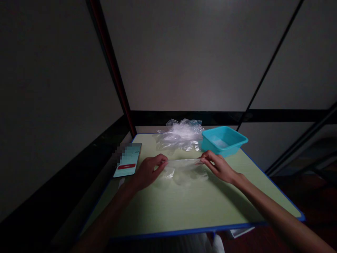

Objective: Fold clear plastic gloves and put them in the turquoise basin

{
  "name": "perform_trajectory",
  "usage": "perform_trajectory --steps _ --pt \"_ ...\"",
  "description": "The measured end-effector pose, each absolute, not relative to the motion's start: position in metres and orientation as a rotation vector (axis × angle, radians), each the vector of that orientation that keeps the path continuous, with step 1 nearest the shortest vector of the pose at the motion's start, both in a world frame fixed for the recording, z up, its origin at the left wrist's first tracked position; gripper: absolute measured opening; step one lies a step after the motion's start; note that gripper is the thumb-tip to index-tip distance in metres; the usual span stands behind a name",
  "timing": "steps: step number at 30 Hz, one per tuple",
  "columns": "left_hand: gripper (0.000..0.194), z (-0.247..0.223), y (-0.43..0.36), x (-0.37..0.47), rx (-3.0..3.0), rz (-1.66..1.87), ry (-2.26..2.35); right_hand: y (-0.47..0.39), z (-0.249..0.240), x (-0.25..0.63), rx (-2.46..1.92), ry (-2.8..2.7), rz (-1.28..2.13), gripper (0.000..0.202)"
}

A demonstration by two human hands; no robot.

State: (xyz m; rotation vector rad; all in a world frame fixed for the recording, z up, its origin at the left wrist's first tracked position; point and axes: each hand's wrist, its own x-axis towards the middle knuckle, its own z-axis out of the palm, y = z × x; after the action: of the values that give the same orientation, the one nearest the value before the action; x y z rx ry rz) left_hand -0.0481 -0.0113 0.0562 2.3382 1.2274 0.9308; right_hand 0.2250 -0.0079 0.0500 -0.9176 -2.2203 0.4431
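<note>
A clear plastic bag (pixel 183 171) is stretched between my two hands above the table, its upper edge pulled straight. My left hand (pixel 151 169) pinches one end of that edge between thumb and fingers. At the other end, my right hand (pixel 217 166) pinches the bag the same way. The bag's lower part hangs loose and is see-through, so its exact outline is hard to make out. Beyond my hands lies a crumpled heap of clear plastic bags (pixel 181 135).
A turquoise plastic basin (pixel 223 149) stands at the back right, with something pale in its bottom. To the left lies a tablet or phone (pixel 129 160) with a lit screen. The pale green table (pixel 168 211) has a blue edge, and walls rise behind it and on the left.
</note>
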Motion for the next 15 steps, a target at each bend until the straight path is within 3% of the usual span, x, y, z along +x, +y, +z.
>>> perform_trajectory --steps 10,15 --pt "0.013 0.070 -0.020 -0.047 2.364 0.939 1.165 -0.022 0.066 0.224 -0.924 -2.136 0.453 0.014" --pt "0.016 0.072 -0.028 -0.044 2.115 0.875 1.106 -0.033 0.070 0.221 -0.897 -1.975 0.864 0.016"
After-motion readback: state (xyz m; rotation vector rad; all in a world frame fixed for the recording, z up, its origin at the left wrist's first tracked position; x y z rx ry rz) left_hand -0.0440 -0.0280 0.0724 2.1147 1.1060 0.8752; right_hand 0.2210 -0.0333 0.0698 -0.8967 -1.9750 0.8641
